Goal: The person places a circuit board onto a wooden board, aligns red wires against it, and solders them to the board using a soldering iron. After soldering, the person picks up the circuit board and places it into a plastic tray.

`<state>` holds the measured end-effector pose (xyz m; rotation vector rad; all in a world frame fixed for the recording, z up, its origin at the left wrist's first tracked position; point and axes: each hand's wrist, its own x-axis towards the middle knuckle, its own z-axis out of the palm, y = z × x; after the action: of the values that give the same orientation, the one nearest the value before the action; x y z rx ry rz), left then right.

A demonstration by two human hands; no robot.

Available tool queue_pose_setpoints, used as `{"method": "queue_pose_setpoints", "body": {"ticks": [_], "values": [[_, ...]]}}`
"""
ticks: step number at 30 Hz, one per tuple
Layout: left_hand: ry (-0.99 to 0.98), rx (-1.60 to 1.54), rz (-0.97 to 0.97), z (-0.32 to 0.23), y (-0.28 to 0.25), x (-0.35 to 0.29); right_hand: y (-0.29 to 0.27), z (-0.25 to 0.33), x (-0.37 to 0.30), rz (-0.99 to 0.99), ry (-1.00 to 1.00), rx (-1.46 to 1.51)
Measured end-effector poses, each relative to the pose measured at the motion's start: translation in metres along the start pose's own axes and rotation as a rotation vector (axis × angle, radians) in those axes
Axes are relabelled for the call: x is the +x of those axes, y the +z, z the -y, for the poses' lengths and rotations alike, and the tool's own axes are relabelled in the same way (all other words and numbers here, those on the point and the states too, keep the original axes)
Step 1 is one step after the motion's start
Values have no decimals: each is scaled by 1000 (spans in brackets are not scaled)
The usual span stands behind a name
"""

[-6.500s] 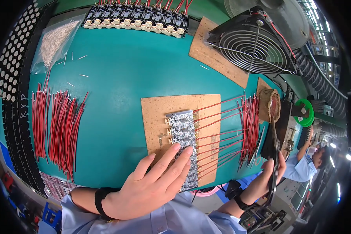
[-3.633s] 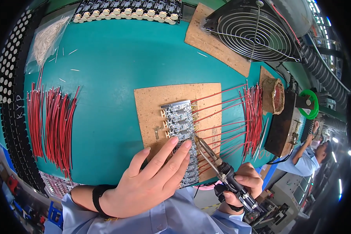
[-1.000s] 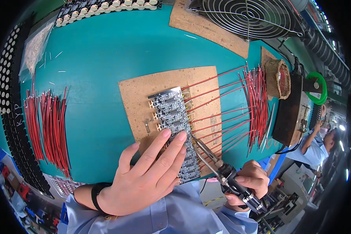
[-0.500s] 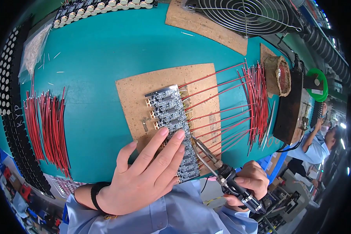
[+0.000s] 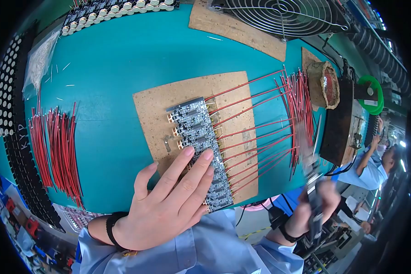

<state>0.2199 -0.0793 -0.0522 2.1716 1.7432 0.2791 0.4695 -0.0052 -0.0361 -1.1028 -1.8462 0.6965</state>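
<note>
My left hand lies flat with its fingers stretched out over the lower part of a long circuit board panel. The panel rests tilted on a brown fibreboard sheet. Several red wires run from its right edge toward a wire bundle. Out to the right, smeared by motion, my right hand is closed around a soldering iron. The iron's blurred front end points up toward the bundle, away from the panel.
Red wire bundles lie at right and left. A round brown-rimmed pot, a dark metal box and a green spool stand at right. A fan with a wire guard is at the back. Another person sits beyond.
My right hand has drawn the soldering iron off the panel's right edge and moved to the right. My left hand stays on the panel. The whole view has shifted slightly.
</note>
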Motion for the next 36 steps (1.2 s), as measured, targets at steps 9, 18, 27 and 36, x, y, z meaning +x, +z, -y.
{"method": "queue_pose_setpoints", "body": {"ticks": [9,18,27,36], "values": [[5,7,3,1,0,-1,-4,-15,26,-305,381,-275],[0,-13,6,0,1,-1,-15,11,0,441,-122,62],[-8,-17,17,-1,1,-1,-1,18,9,447,-180,-6],[-5,-22,12,0,0,-1,2,16,12,453,-190,5]]}}
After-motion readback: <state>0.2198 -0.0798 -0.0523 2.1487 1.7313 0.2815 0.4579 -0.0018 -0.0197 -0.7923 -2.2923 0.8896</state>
